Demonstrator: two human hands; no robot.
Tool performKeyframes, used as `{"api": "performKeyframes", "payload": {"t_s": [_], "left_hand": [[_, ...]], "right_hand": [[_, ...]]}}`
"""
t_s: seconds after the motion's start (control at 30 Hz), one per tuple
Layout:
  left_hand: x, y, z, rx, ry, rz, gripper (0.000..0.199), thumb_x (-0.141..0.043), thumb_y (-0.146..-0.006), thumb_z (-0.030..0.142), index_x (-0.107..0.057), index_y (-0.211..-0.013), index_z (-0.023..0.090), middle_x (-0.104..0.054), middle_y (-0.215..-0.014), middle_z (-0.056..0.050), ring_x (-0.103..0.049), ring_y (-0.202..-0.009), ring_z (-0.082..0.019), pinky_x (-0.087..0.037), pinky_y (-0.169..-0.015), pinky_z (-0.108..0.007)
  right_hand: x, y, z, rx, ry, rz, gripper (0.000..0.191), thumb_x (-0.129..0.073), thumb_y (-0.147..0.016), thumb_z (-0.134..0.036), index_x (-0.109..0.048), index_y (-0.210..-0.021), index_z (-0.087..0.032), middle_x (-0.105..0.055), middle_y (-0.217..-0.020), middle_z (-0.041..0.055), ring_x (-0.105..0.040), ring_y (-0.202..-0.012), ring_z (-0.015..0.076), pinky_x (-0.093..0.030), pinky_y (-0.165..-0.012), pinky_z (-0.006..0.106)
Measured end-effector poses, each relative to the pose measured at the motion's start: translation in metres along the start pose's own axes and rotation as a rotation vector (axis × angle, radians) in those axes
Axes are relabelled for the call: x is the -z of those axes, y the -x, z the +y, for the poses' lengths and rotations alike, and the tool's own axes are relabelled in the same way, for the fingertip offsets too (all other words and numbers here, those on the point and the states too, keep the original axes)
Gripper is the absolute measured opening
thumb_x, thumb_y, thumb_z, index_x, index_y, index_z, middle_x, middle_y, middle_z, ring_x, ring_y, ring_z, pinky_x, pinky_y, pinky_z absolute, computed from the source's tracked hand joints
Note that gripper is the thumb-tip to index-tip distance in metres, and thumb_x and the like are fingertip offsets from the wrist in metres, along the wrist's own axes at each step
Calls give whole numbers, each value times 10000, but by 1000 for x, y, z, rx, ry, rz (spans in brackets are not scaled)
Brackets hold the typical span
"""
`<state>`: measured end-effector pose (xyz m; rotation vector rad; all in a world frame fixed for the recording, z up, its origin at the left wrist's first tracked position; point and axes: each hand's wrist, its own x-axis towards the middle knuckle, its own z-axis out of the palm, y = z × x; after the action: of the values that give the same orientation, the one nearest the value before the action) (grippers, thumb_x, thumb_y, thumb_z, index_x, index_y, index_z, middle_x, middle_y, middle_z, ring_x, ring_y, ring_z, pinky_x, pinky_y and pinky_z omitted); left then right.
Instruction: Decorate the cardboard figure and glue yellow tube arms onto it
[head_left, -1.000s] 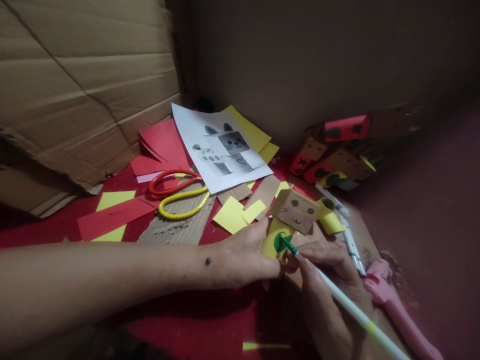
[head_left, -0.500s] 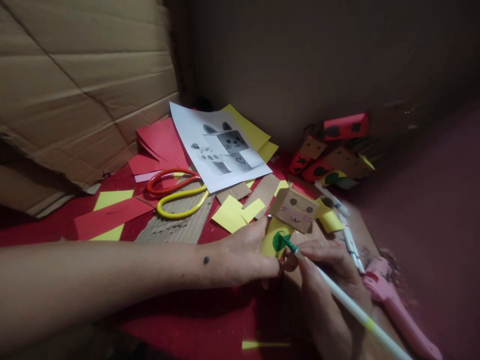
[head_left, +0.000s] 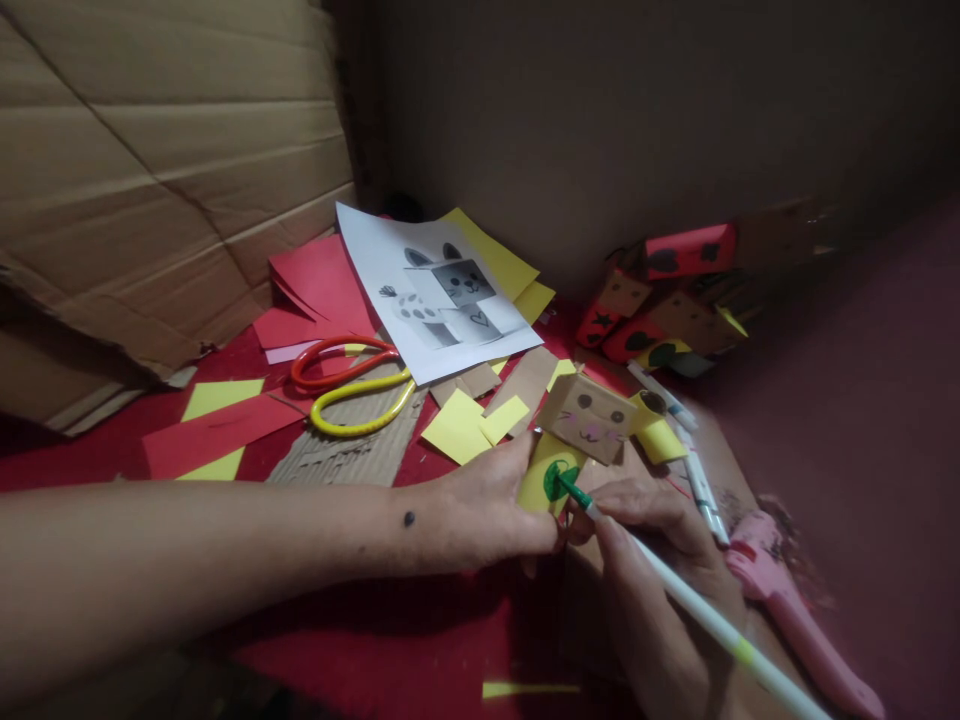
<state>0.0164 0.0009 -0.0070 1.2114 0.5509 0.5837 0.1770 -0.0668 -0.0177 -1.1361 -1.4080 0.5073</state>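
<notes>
Left hand (head_left: 487, 505) gripped cat-faced figure, brown cardboard head, yellow paper body (head_left: 574, 440), low over red tabletop (head_left: 375, 640). Right hand (head_left: 649, 605) pinched slim white marker (head_left: 701, 610), green tip at green patch (head_left: 555, 482). Risk: figure twisting could streak ink past outline; fingers could smear wet ink.

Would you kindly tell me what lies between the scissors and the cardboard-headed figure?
In the head view, yellow paper pieces and brown cardboard strips lie between the scissors and the figure.
</notes>
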Motion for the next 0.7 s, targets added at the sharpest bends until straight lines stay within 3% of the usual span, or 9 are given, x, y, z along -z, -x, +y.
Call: {"api": "performKeyframes", "payload": {"t_s": [0.57, 0.7], "left_hand": [[-1, 0, 3, -23, 9, -20, 403, -662, -712, 70, -551, -1086, 169, -582, -759, 47, -532, -563, -66, -474, -495, -167], [-2, 0, 2, -32, 27, 3, 505, -691, -690, 68, -530, -1153, 187, -594, -758, 54, -554, -593, -84, -489, -513, -177]], "right_hand": [[0, -2, -3, 0, 12, 9, 91, -689, -857, -303, -722, -893, -379, -687, -850, 55, -672, -778, 297, -587, -736, 489], [1, -1, -3, -3, 11, 4, 91, -689, -856, -304, -724, -898, -376, -695, -842, 55, -678, -779, 303, -590, -740, 496]]}}
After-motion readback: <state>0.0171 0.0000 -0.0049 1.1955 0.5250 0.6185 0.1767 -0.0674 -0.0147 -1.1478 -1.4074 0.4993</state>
